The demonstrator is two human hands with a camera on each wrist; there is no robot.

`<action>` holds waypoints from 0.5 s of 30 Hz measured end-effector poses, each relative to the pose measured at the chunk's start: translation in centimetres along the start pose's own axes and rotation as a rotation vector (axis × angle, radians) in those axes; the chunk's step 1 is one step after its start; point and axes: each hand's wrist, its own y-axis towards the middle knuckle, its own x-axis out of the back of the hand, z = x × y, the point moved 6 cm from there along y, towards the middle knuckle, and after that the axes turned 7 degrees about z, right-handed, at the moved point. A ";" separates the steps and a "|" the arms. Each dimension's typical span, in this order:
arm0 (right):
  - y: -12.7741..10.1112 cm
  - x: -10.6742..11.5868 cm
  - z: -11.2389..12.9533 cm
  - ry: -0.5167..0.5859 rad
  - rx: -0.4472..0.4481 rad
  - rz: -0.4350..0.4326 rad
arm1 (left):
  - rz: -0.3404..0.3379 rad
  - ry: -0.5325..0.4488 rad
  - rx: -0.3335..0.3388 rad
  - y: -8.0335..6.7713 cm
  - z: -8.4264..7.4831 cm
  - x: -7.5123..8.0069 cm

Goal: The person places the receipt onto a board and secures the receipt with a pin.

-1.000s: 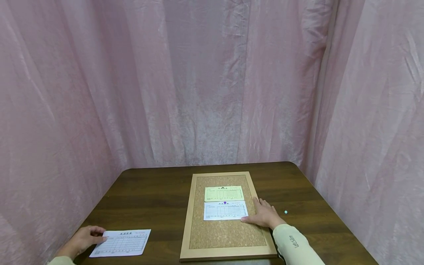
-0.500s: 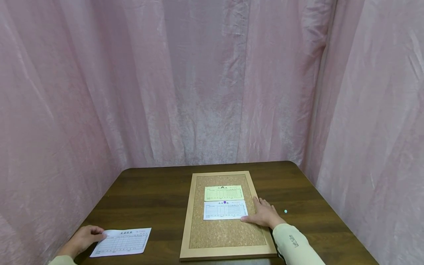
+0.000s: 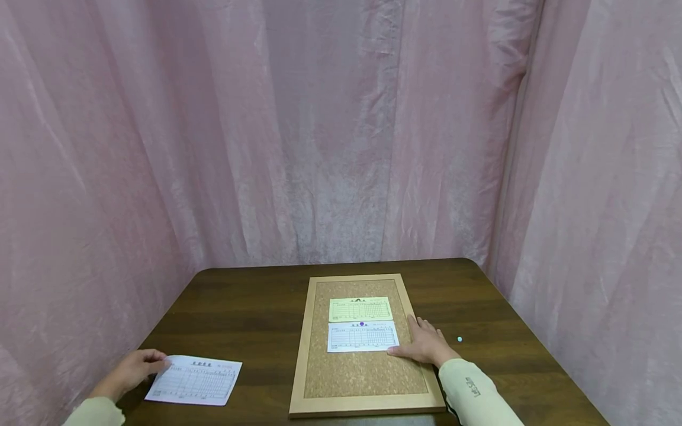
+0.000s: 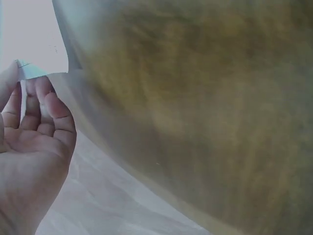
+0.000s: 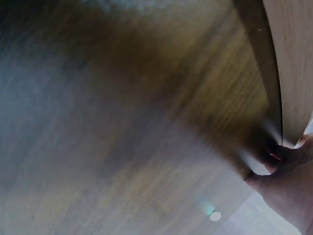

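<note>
At the table's left side my left hand [image 3: 131,371] pinches the upper left corner of a white printed form [image 3: 195,381] between thumb and fingers. The left wrist view shows the form's corner [image 4: 41,54] at the thumb tip, with the other fingers curled loosely behind it. My right hand [image 3: 425,345] rests over the right edge of a wood-framed cork board [image 3: 341,384], fingers stretched out. Its thumb touches the lower right corner of a second white form [image 3: 362,340], which bears a purple pushpin [image 3: 362,324]. Just above lies a pale green form [image 3: 360,310] with a dark pin or clip at its top.
A small light blue pushpin [image 3: 460,339] lies on the dark wooden table [image 3: 256,307], right of the board. Pink curtains [image 3: 330,148] hang behind the table and on both sides.
The left hand has lifted the white form slightly and carried it a little away from me. The right hand and the board stay where they were.
</note>
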 end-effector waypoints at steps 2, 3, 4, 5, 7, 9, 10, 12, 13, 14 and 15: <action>0.0 0.0 -0.1 0.002 -0.001 -0.001 | -0.007 -0.009 -0.005 0.1 -0.4 0.2; 0.0 -0.1 -0.1 0.004 -0.003 0.001 | -0.009 -0.015 -0.008 0.1 -0.6 0.3; -0.1 -0.1 -0.1 0.005 0.000 -0.001 | -0.008 -0.018 -0.015 0.1 -0.7 0.3; -0.1 0.0 -0.1 0.005 -0.001 -0.002 | -0.010 -0.025 -0.016 0.2 -0.9 0.3; -0.2 0.0 0.0 0.004 0.001 -0.003 | -0.012 -0.042 -0.019 0.4 -1.1 0.3; -0.2 0.0 0.1 0.004 0.005 -0.005 | -0.013 -0.054 -0.018 0.6 -1.3 0.2; -0.2 0.0 0.1 0.002 0.006 -0.006 | -0.013 -0.062 -0.018 0.7 -1.4 0.2; -0.3 0.0 0.1 0.004 0.006 -0.007 | -0.017 -0.086 -0.013 0.8 -1.7 0.2; -0.3 0.1 0.1 0.005 0.007 -0.006 | -0.019 -0.094 -0.018 0.9 -2.0 0.3; -0.3 0.1 0.2 0.005 0.008 -0.007 | -0.026 -0.104 -0.021 0.9 -2.2 0.4; -0.3 0.1 0.2 0.004 0.009 -0.008 | -0.031 -0.111 -0.029 0.9 -2.5 0.4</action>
